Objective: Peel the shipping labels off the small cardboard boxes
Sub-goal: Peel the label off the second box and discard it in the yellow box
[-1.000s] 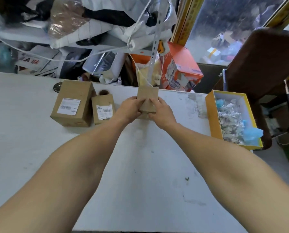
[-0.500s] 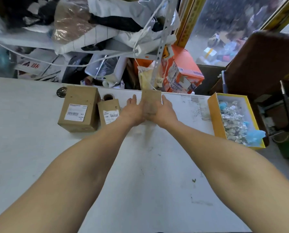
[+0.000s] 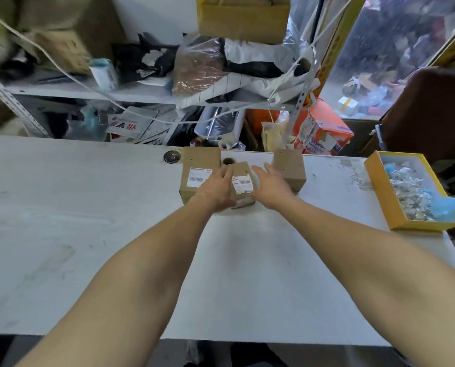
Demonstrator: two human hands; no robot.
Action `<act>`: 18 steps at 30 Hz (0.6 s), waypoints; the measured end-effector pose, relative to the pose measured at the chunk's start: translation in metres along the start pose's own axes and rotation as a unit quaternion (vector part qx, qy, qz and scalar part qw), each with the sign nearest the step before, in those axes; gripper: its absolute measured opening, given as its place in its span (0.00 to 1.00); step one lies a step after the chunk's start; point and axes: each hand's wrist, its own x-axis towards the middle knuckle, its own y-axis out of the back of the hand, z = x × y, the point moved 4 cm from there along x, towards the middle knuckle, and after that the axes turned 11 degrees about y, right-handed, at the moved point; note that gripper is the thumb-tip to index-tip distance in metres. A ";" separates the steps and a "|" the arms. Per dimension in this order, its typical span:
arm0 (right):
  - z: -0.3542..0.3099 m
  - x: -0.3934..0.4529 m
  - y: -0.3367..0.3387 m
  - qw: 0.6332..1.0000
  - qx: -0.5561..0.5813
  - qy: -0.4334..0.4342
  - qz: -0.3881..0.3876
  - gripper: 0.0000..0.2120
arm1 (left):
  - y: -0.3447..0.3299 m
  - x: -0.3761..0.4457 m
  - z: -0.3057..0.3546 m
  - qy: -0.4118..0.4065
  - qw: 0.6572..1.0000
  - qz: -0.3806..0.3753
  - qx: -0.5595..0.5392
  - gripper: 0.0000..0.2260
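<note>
A white table [image 3: 115, 247] is stretching across the scene, and three small cardboard boxes are sitting in a loose row near its far edge. The largest box [image 3: 199, 176] is standing on the left, wearing a white shipping label [image 3: 197, 177] on the face turned toward the camera. Just to its right, the middle box [image 3: 240, 181] is showing a smaller label [image 3: 242, 184] on its top face, and this is the one both hands are closing in on. The left hand [image 3: 217, 190] is lying against the middle box's left side with its fingers stretched out fairly straight, partly overlapping the largest box behind; whether it is actually gripping is hard to tell through the motion blur. The right hand [image 3: 270, 186] is hovering just to the right of the same box, fingers spread and relaxed, holding nothing, and it is not clear whether it is touching the cardboard. The third box [image 3: 289, 168] is standing further right and a little farther back, with no label showing on its visible faces. Well off to the right, a yellow tray [image 3: 379, 192] is holding a heap of crumpled white scraps and some blue material. Beyond the table's far edge, cluttered shelves [image 3: 88, 91] are carrying bags, papers and an orange carton [image 3: 324, 128]
</note>
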 end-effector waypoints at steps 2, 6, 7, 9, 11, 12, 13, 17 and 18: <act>0.002 0.002 -0.007 1.000 0.000 -0.008 -0.001 0.38 | -0.011 0.003 0.005 -0.012 1.000 -0.005 0.000 0.44; 0.011 0.012 -0.026 0.999 0.026 -0.010 -0.019 0.39 | -0.031 0.015 0.013 0.021 0.999 -0.022 0.026 0.43; 0.014 0.015 -0.031 0.999 0.032 -0.013 -0.026 0.40 | -0.035 0.018 0.013 0.026 0.999 -0.027 0.028 0.43; 0.021 0.022 -0.042 0.998 0.043 -0.019 -0.036 0.40 | -0.044 0.027 0.013 0.031 0.998 -0.039 0.026 0.42; 0.027 0.028 -0.051 0.998 0.044 -0.018 -0.044 0.41 | -0.051 0.036 0.012 0.037 0.999 -0.035 0.019 0.42; 0.030 0.030 -0.055 0.998 0.044 -0.019 -0.051 0.42 | -0.055 0.038 0.012 0.040 0.998 -0.037 0.016 0.42; 0.032 0.031 -0.059 0.997 0.048 -0.022 -0.057 0.42 | -0.060 0.039 0.012 0.044 0.998 -0.041 0.012 0.41; 0.034 0.037 -0.071 0.997 0.076 0.004 -0.031 0.35 | -0.070 0.044 0.013 0.055 0.998 -0.017 0.000 0.35; 0.034 0.037 -0.072 0.997 0.079 0.013 -0.011 0.33 | -0.071 0.044 0.012 0.059 0.998 -0.011 -0.002 0.34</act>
